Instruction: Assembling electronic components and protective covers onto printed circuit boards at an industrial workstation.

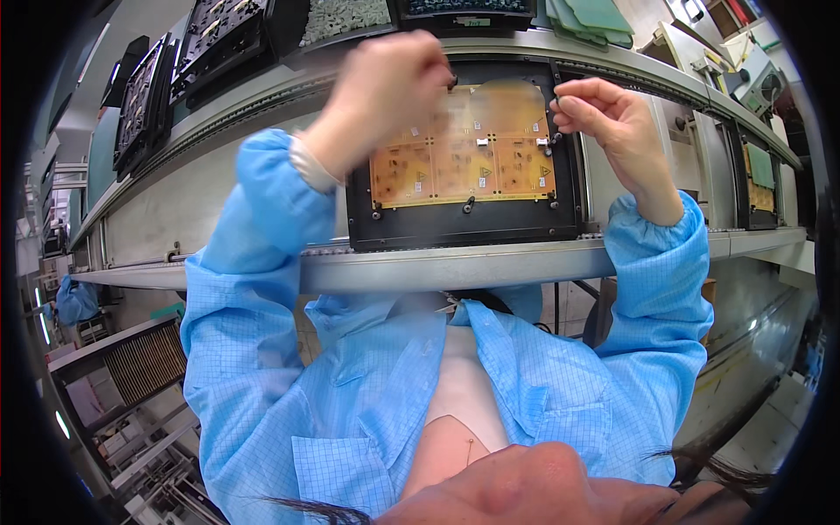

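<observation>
A panel of yellow-orange circuit boards point(464, 166) lies in a black carrier frame point(464, 234) on the conveyor before me. Small white parts sit on it, and a blurred patch covers its upper part. My left hand point(385, 92), smeared by motion, is over the carrier's upper left with fingers curled together. A small dark spot shows at its fingertips; whether it is held I cannot make out. At the carrier's upper right edge, my right hand point(608, 118) pinches thumb and forefinger together on a small dark component point(556, 101).
Along the far side stand black trays point(223, 39) of dark parts, a bin of whitish parts point(344, 19) and a stack of green sheets point(588, 19). Metal conveyor rails point(464, 269) run left to right. Another carrier point(759, 179) with boards sits at the far right.
</observation>
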Tool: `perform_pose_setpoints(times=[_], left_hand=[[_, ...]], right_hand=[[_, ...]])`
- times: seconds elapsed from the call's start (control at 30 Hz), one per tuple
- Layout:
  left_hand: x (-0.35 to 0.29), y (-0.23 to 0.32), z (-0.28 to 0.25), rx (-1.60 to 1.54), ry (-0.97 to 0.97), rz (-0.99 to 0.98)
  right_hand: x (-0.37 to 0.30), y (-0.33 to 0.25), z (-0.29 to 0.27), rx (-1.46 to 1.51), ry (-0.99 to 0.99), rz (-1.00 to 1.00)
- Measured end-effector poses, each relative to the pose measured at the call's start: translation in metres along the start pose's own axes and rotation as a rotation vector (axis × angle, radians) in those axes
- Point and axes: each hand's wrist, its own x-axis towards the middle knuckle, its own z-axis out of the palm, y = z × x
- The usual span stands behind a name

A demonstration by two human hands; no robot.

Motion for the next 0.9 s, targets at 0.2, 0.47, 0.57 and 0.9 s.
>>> perform_pose_setpoints(times=[0.2, 0.47, 0.57, 0.9], left_hand=[[0.045, -0.129, -0.029, 0.433, 0.242, -0.108], [0.082, -0.147, -0.009, 0.513, -0.074, -0.183], [0.082, -0.143, -0.008, 0.519, -0.030, -0.196], [0.073, -0.122, -0.016, 0.250, 0.056, -0.092]], right_hand=[[-0.013, 0.002, 0.012, 0.014, -0.067, 0.133], [-0.014, 0.004, 0.028, -0.048, -0.078, 0.207], [-0.015, 0.008, 0.036, -0.218, -0.067, 0.170], [-0.015, 0.006, 0.055, -0.729, -0.021, 0.008]])
